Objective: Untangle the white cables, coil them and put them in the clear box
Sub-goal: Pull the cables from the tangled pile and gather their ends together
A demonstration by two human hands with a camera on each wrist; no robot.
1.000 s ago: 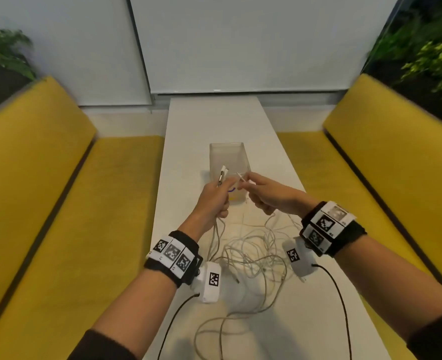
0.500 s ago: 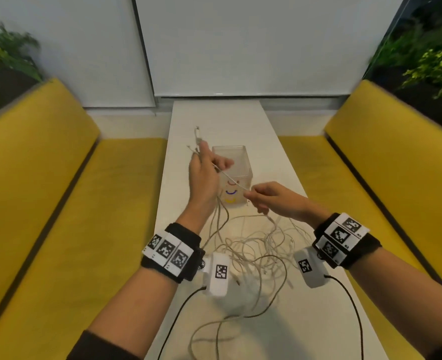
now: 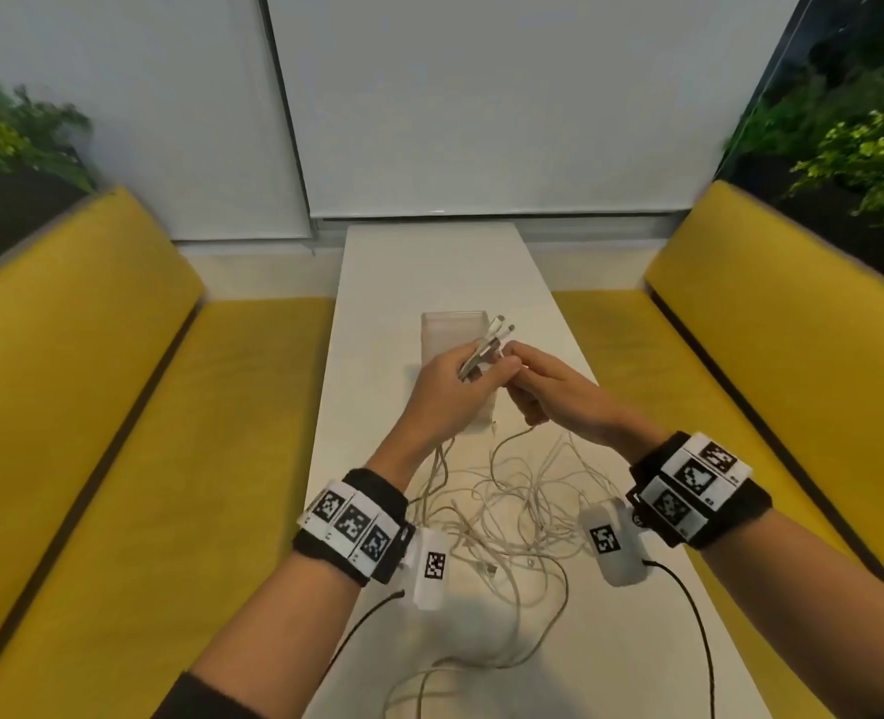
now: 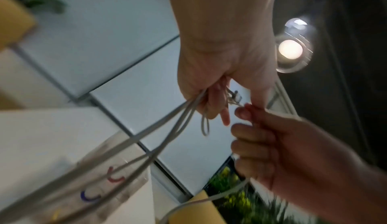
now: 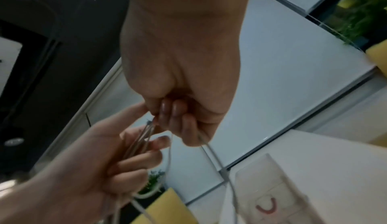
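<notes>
Both hands on cable ends, held up over the clear box.

Left hand (image 3: pixel 450 391) curls round a bunch of white cables (image 3: pixel 502 511), several plug ends (image 3: pixel 497 332) fanning out past its fingertips; strands drop from under the fist to a loose tangle on the white table (image 3: pixel 429 262) between the two wrists. Right hand (image 3: pixel 559 391) meets the left fingertip to fingertip, thumb and forefinger nipped on one strand at the bunch, the other fingers curled with a cable trailing down from them. Clear box (image 3: pixel 450 329) stands on the table just beyond and below the grip, partly hidden by the left hand; coloured marks show on its wall. Yellow benches (image 3: pixel 118 407) flank the table.
</notes>
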